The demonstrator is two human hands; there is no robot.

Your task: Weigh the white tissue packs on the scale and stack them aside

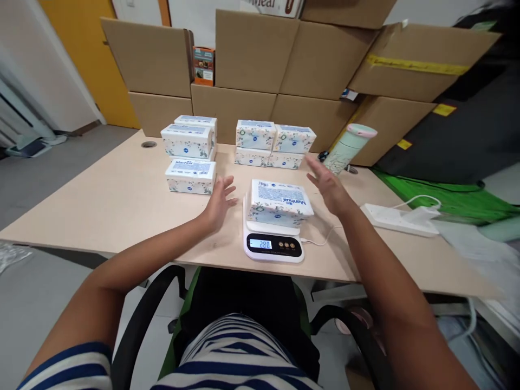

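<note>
A white tissue pack (280,201) with blue print and a floral pattern rests on the white kitchen scale (273,250), whose display is lit. My left hand (220,203) hovers left of the scale with its fingers apart, holding nothing. On the other side, my right hand (328,187) is raised beside the pack, also empty, its fingers stretched out. Left of my left hand lies a single tissue pack (190,177), in front of a stack of similar packs (187,142). Another group of tissue packs (254,135) is stacked two high behind the scale.
A pale green bottle (347,147) stands behind my right hand. To the right lies a white power strip (400,219) with a cable. Cardboard boxes (247,54) line the table's far edge. The wooden table (122,206) has a cable hole at its far left.
</note>
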